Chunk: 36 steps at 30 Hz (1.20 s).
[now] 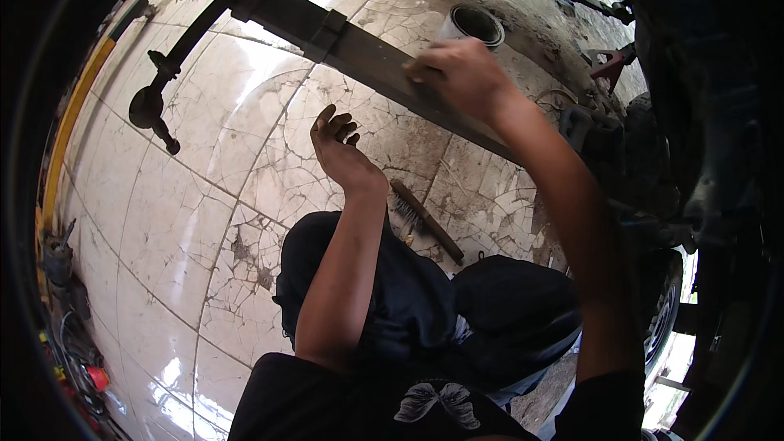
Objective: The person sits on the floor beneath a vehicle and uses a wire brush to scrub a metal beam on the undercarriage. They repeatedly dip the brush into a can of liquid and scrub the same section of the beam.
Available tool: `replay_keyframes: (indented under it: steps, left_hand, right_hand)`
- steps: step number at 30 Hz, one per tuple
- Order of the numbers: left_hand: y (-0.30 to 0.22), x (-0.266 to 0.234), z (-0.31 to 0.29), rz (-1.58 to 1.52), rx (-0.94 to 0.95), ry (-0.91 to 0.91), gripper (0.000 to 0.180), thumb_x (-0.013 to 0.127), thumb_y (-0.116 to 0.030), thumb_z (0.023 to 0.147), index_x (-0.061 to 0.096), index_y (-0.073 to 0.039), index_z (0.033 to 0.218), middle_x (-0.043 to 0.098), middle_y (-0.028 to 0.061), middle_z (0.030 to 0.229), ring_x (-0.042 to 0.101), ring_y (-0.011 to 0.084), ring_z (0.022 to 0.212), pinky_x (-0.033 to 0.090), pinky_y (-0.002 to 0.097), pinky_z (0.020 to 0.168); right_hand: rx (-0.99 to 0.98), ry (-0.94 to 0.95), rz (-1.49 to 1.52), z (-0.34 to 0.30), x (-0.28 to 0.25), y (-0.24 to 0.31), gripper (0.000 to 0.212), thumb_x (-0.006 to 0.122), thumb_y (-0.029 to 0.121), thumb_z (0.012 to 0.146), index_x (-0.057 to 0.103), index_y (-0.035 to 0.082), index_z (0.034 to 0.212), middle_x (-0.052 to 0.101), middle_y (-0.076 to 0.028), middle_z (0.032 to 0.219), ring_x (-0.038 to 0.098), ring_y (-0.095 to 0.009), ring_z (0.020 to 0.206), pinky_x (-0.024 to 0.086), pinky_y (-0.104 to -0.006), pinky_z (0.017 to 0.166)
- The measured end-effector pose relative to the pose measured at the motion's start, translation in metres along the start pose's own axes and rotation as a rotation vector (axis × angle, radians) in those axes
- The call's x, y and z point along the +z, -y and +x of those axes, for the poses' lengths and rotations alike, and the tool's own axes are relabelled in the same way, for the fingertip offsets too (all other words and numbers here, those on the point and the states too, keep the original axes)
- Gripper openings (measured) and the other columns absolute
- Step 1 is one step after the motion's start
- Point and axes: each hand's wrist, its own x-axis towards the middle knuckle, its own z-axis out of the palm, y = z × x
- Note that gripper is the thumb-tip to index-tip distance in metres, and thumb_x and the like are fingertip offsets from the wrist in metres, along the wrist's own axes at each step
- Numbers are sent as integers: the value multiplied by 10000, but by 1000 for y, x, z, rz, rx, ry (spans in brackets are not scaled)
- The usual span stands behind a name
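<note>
A dark metal leaf spring (371, 57) with a clamp band (326, 36) runs slantwise across the upper middle. My right hand (464, 73) is at its right part, fingers curled closed over its upper edge. Whatever those fingers hold, if anything, is too small or hidden to make out. Left of it, my left hand (341, 151) hangs in the air below the spring, its stained fingers loosely bent and apart, with nothing in it. On the floor near my knees lies a wire brush (426, 222) with a wooden handle.
An open can (476, 26) stands behind the spring. A dark rod with a ball joint (148, 108) hangs at the left. Along the left rim are a yellow bar (72, 118) and tools. A reddish stand (611, 67) and a wheel (663, 310) are at the right. The tiled floor (163, 220) is cracked.
</note>
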Motion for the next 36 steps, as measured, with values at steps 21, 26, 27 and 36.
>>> replay_keyframes:
  steps: [21,26,27,36]
  left_hand:
    - [30,8,-12,114,-59,40,295,489,-318,1038,633,-99,1173,597,16,938,493,140,872,382,343,852]
    - [29,0,-2,54,-54,46,239,520,-256,1023,651,-75,1108,594,24,912,469,143,849,387,317,840]
    - [29,-1,-1,89,-73,66,241,527,-255,1015,660,-74,1102,602,24,907,478,141,841,393,314,829]
    - [58,-12,-4,664,-432,660,375,599,-329,958,690,-83,1226,715,49,1021,615,152,846,452,307,791]
  right_hand:
    - [-54,-116,45,55,25,25,111,748,73,885,804,65,981,790,-110,937,770,-241,872,615,-343,825]
    - [-10,-36,-9,-7,8,12,99,744,76,896,799,57,976,788,-118,930,769,-251,861,622,-355,789]
    - [33,6,-24,-28,0,7,106,745,80,898,796,56,988,785,-120,929,767,-256,859,620,-360,777]
    - [594,-203,78,-232,-19,67,187,784,113,874,791,75,1057,771,-143,963,753,-294,863,594,-385,802]
